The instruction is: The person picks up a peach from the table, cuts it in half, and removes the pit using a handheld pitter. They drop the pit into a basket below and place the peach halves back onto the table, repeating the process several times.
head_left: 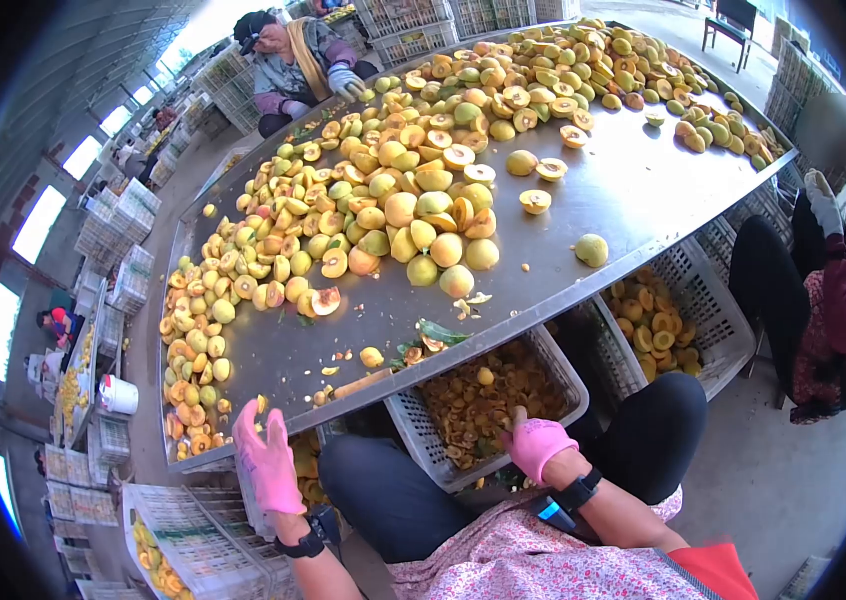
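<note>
My left hand (268, 465), in a pink glove, is raised beside the near left edge of the metal table (423, 350). Its fingers stretch upward and apart, and a small yellow bit shows by the fingertips. In another pink glove, my right hand (540, 448) is over the near side of a grey crate (423, 445) of fruit scraps (483, 400). Its fingers are drawn together around something brownish that I cannot make out. Whole and halved yellow peaches (393, 205) are heaped along the table, with one single peach (591, 250) lying apart.
Another crate (728, 335) of fruit halves is under the table at right. A white crate (203, 530) is at lower left. A co-worker (298, 65) sits across the table; another person (833, 310) sits at right. Stacked crates (118, 220) are at left.
</note>
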Demonstrator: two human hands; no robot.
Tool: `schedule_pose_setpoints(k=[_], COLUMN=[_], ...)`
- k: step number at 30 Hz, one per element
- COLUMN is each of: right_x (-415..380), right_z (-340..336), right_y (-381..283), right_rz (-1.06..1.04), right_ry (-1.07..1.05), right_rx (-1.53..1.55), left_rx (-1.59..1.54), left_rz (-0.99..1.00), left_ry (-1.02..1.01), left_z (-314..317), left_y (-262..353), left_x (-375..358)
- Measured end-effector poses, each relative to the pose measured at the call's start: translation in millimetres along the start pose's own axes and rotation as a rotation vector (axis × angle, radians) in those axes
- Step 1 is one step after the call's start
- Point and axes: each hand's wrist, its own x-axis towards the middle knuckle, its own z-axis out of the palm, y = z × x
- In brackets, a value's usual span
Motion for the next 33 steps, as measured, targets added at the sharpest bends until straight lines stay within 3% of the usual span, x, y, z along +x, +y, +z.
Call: schedule_pose_setpoints(k=[2,4,6,10,12,15,18,21,22,24,26,27,28,29,33], right_x=[-3.1,5.2,2.7,-8.1,-5.5,-2.9,-5.7,-4.9,-4.0,-9.9,-17.6,-21.6,-26.5,-35.2,-68.4], right_z=[11.5,49.4,50.3,24.4,28.1,35.5,26.9,26.6,27.1,17.8,5.4,-0.9,-8.9,-19.2,-34.3], right_y=[10.6,39.2,45.0,33.9,41.3,46.6,42.3,33.1,30.7,20.3,6.5,-0.7,-8.7,-19.5,-50.2], right_rz=[-0.003,0.106,0.105,0.129,0.116,0.018,-0.045,-0.111,-0.13,-0.136,-0.137,-0.178,-0.22,-0.259,-0.447], right_ry=[0.036,-0.078,-0.056,-0.057,-0.059,0.019,0.073,0.103,0.125,0.133,0.141,0.173,0.205,0.221,0.303], right_rx=[0.046,-0.085,-0.063,0.032,0.078,0.12,0.15,0.187,0.202,0.285,0.367,0.437,0.505,0.537,0.562], left_rx=[-0.212,-0.139,-0.006,0.04,0.261,0.297,0.513,0.447,0.381,-0.017,-0.903,-1.21,-1.428,-1.512,-1.54], left_rz=[0.016,0.109,0.264,0.178,0.148,0.029,0.064,0.058,0.144,0.204,-0.242,-0.384,-0.505,-0.531,-0.549], left_ry=[-0.185,-0.294,-0.355,-0.455,-0.503,-0.61,-0.655,-0.701,-0.479,-0.43,-0.73,-0.955,-0.982,-1.043,-0.962], left_z=[13.9,40.9,86.2,171.1,194.0,233.5,207.8,205.1,207.7,205.7,133.4,107.7,91.3,79.2,54.2], left_y=[47.8,71.9,74.4,81.8,93.1,85.3,114.9,103.6,94.2,59.2,108.8,110.8,117.1,115.0,124.1], left_x=[29.2,67.1,113.1,188.5,210.6,227.5,211.7,203.6,191.8,173.2,110.8,88.2,59.7,36.0,-56.0])
